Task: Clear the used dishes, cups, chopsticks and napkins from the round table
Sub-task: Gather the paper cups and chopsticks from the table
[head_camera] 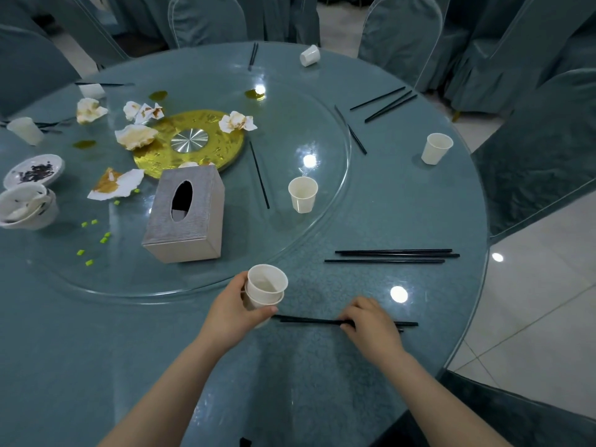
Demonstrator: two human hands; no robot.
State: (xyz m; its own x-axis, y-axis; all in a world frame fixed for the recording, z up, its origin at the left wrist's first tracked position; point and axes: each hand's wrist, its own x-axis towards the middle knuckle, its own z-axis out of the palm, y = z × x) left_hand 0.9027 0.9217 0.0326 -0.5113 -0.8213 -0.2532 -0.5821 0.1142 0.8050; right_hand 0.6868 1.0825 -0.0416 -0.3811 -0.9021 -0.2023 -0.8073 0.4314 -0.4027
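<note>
Gathering was the step in hand: my left hand (233, 312) held two nested white paper cups (265, 289), fingers curled round their sides, just above the round blue-green glass-topped table (435, 301) near its front edge. My right hand (367, 324) rested on a pair of thin black chopsticks (309, 321) lying flat beside the cups, fingertips pinching them mid-length. I judged clearing at an early stage: three more black chopsticks (392, 255), a standing white paper cup (302, 194), stained crumpled napkins (135, 137) and stacked white bowls (27, 206) remained. Next, lifting the pinched pair cleanly would call for a firmer pinch, since they lay flush on glass.
</note>
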